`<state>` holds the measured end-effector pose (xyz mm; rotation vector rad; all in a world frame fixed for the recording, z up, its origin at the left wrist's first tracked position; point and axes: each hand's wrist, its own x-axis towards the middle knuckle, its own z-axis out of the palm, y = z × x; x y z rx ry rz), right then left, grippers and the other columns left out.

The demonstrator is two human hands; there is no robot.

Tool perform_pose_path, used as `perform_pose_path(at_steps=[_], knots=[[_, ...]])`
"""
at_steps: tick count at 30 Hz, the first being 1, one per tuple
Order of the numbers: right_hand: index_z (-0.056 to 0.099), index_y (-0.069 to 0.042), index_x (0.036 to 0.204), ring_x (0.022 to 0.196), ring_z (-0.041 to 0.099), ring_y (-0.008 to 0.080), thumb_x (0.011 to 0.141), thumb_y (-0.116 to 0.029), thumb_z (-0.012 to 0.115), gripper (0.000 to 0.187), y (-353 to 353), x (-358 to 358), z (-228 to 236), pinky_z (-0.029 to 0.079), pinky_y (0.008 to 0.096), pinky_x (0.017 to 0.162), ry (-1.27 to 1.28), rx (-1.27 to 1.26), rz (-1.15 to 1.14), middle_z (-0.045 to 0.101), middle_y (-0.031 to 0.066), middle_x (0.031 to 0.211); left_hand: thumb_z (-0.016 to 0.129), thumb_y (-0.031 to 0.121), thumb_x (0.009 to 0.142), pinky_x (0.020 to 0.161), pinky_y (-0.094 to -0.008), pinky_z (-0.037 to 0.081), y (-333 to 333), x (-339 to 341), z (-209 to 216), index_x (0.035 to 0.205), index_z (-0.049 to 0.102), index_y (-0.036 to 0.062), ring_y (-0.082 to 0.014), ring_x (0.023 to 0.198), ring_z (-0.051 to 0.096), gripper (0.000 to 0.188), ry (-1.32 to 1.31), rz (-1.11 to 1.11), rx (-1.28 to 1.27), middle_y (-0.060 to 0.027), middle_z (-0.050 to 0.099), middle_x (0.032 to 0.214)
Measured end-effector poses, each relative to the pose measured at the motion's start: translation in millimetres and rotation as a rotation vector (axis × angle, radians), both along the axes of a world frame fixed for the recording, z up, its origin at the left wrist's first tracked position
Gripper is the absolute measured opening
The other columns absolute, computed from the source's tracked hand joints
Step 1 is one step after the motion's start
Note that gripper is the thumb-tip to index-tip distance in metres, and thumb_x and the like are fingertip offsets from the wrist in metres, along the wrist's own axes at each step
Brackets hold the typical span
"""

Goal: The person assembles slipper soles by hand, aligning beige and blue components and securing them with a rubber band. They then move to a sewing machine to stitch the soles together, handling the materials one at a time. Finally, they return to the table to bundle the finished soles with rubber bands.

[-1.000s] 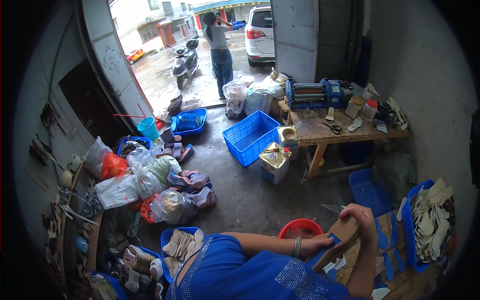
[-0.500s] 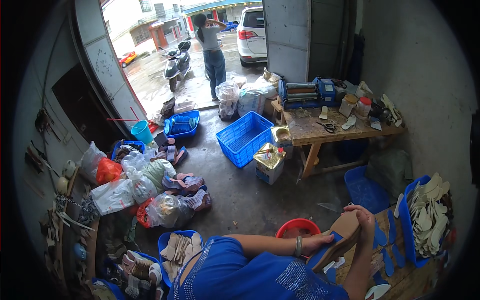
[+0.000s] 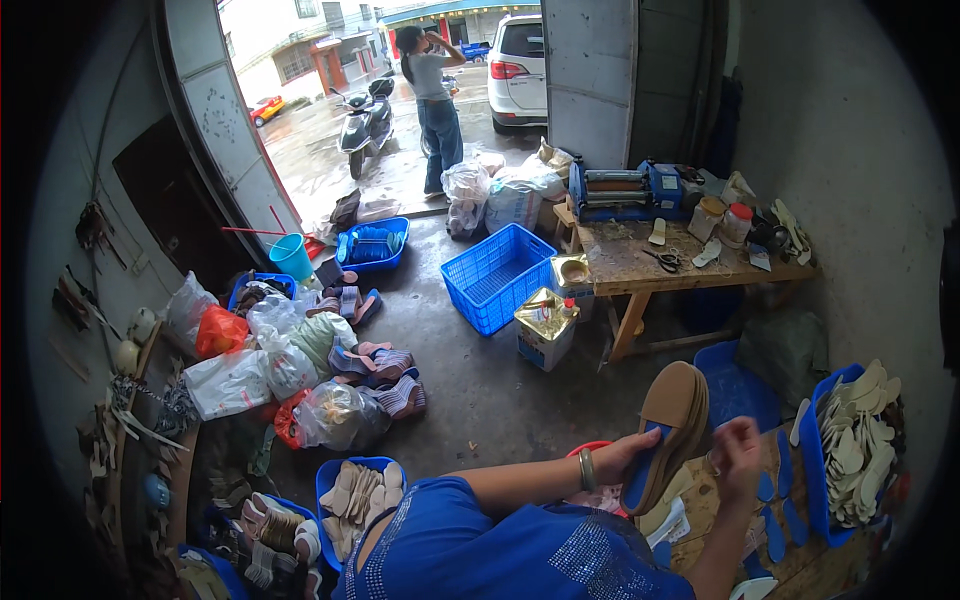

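My left hand [image 3: 628, 458], with a bracelet at the wrist, grips the side of a brown wedge shoe sole [image 3: 675, 408] with a blue patch on its inner face. The sole stands tilted, toe end up. To its right, apart from it, my right hand [image 3: 738, 452] is raised with its fingers curled in; what they hold, if anything, is hidden. Under both hands is a wooden worktable [image 3: 700, 500], where several blue insole pieces [image 3: 785, 465] lie. Partly behind my left forearm is a red basin [image 3: 588, 450].
A blue bin of pale sole pieces [image 3: 850, 440] stands at the right. Ahead are a blue crate [image 3: 500, 280], a metal can [image 3: 546, 325] and a bench [image 3: 630, 265] bearing a roller machine [image 3: 625, 190]. Bags [image 3: 340, 415] and shoes crowd the left. A person [image 3: 432, 105] stands at the doorway.
My right hand has let go of the wedge sole and moved off to its right. My left hand has turned the sole more upright, its toe end now higher.
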<state>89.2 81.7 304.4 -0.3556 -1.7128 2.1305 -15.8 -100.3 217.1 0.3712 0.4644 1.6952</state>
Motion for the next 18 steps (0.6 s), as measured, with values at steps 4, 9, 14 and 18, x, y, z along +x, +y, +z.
perform_pose_path(at_steps=[4, 9, 14, 18], knots=[[0.056, -0.006, 0.097, 0.060, 0.055, 0.0073, 0.081, -0.015, 0.068, 0.022, -47.4, 3.7, -14.7, 0.041, 0.0185, 0.051, -0.120, -0.033, 0.010, 0.060, 0.0015, 0.076, 0.063, 0.057, 0.080, 0.091, -0.0317, 0.045, -6.2, 2.4, 17.3, 0.134, 0.040, 0.0055, -0.0160, 0.108, 0.054, 0.078, 0.156, -0.052, 0.022, -0.0096, 0.053, 0.123], [0.059, -0.002, 0.098, 0.066, 0.058, 0.0093, 0.077, -0.008, 0.059, 0.022, -25.3, 17.6, -37.0, 0.045, 0.0208, 0.056, -0.243, 0.035, 0.089, 0.062, 0.0029, 0.083, 0.065, 0.049, 0.082, 0.091, -0.0293, 0.043, -7.3, 14.6, 38.4, 0.129, 0.043, 0.0018, -0.0138, 0.103, 0.054, 0.070, 0.348, 0.053, -0.103, -0.0083, 0.055, 0.116], [0.059, 0.000, 0.106, 0.070, 0.059, 0.0092, 0.077, -0.005, 0.059, 0.029, -36.1, 13.3, -41.6, 0.045, 0.0221, 0.059, -0.113, -0.151, -0.077, 0.063, 0.0033, 0.088, 0.067, 0.034, 0.083, 0.089, -0.0303, 0.046, 1.7, 9.0, 31.2, 0.132, 0.040, 0.0059, -0.0142, 0.102, 0.054, 0.062, 0.312, 0.009, -0.154, -0.0061, 0.055, 0.113], [0.059, -0.003, 0.109, 0.068, 0.056, 0.0077, 0.082, -0.016, 0.067, 0.032, -24.3, 17.2, -50.1, 0.043, 0.0206, 0.057, -0.120, -0.164, -0.082, 0.063, 0.0005, 0.085, 0.068, 0.037, 0.082, 0.081, -0.0307, 0.051, 0.8, 0.1, 58.0, 0.124, 0.048, 0.0009, -0.0165, 0.092, 0.061, 0.059, 0.387, 0.042, -0.219, -0.0097, 0.059, 0.110]])
